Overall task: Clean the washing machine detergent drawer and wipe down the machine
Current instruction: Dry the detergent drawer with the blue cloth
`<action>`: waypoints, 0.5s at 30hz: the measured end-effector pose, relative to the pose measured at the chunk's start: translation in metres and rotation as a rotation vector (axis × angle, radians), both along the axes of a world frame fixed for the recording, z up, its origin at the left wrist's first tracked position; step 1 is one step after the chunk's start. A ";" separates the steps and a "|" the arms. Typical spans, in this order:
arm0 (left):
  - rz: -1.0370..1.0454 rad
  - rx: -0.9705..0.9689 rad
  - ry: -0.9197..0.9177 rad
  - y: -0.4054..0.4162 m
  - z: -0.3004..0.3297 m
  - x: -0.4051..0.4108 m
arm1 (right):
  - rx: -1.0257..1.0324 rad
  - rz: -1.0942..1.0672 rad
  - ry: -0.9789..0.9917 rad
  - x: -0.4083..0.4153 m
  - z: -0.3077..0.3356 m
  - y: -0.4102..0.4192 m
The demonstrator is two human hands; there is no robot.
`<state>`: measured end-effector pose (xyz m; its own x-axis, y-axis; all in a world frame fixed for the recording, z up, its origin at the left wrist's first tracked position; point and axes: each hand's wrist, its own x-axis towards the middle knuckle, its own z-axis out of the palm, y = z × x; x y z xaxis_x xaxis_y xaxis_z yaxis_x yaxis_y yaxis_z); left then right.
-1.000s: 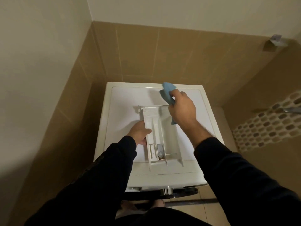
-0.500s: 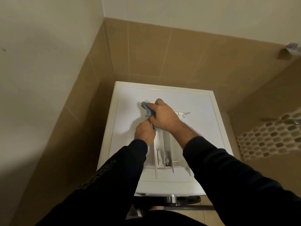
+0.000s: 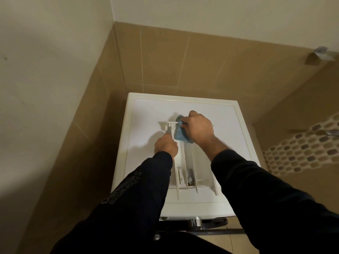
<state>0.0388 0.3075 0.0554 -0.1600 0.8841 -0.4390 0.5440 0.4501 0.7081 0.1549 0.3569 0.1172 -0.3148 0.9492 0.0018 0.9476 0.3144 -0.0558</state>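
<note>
My right grip (image 3: 199, 128), clenched on the blue cloth (image 3: 180, 133), hides the detergent drawer (image 3: 190, 162)'s far end, my left grip (image 3: 166, 146) clasps its edge, drawer atop the white washing machine (image 3: 146, 125) in a brown-tiled corner.

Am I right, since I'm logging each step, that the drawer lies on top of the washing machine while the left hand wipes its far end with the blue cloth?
Not quite: the head view shows the right hand holding the blue cloth at the far end of the drawer. The left hand only steadies the drawer, which does lie on top of the washing machine.
</note>
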 end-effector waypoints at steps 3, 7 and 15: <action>0.020 0.013 -0.029 0.000 -0.002 0.001 | -0.008 -0.046 -0.014 0.014 0.002 0.000; 0.086 0.002 -0.054 -0.004 -0.006 -0.004 | 0.011 0.021 -0.026 0.000 0.005 0.003; 0.076 0.071 0.109 -0.007 0.000 0.004 | -0.079 0.062 -0.031 -0.002 0.010 0.014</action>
